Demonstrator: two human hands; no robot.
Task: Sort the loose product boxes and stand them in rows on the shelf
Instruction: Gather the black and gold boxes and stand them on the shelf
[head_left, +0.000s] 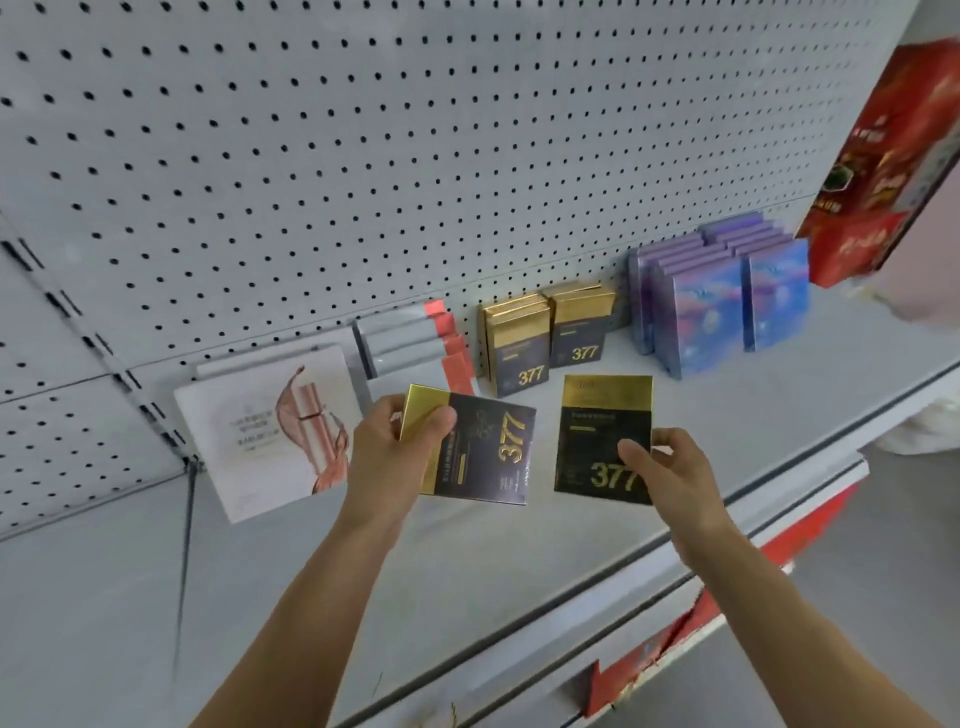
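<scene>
Left hand (387, 441) pinches a tilted black-and-gold box (483, 452) by its gold end; right hand (670, 467) pinches an upright matching box (602, 431) at its lower corner. Both are above the grey shelf (519, 545). Behind: 2 rows of matching boxes (545, 338), purple boxes (717, 291), white boxes (270, 426), against a pegboard wall (363, 156).

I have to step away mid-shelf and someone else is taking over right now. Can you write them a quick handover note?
Left hand holds a black-and-gold 377 box, turned sideways. Right hand holds another 377 box upright.
Done: two rows of 377 boxes stand by the pegboard, blue boxes in rows to their right, grey-and-pink boxes to their left.
Left: stand both held boxes in front of the 377 rows. The white box leans at the left end of the shelf; straighten it.
</scene>
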